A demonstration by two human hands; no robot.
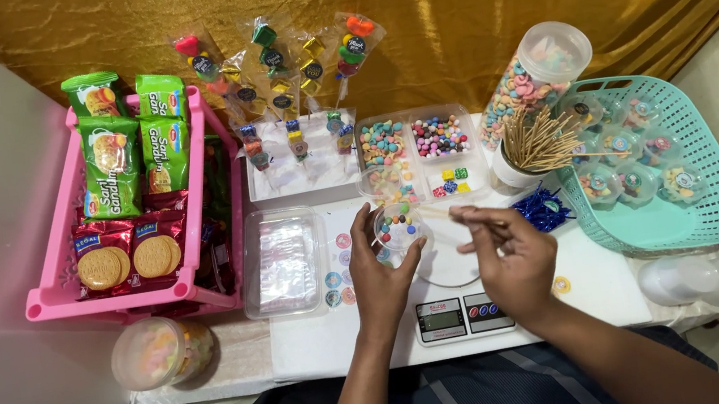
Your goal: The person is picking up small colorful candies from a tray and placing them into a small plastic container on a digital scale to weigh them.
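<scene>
At the far left we see a pink crate point(63, 294) packed with green snack packets and red biscuit packs, and near it a lidded tub point(163, 351) of pastel sweets lying on its side. Right of the crate sits a clear box point(285, 263) of folded plastic bags. Our left hand point(383, 273) is clamped around a small clear cup point(398, 227) holding coloured sweets, its mouth facing up, above the digital scale point(464, 315). Our right hand point(510, 257) pinches a wooden skewer point(448, 213) between closed fingers; its long axis runs left to right, tip pointing left over the cup. Farther back, a divided tray point(421, 150) holds sorted candies, a white cup point(514, 173) holds skewers, and a teal basket point(701, 190) holds filled cups. The skewer's right end is hidden in our fingers.
</scene>
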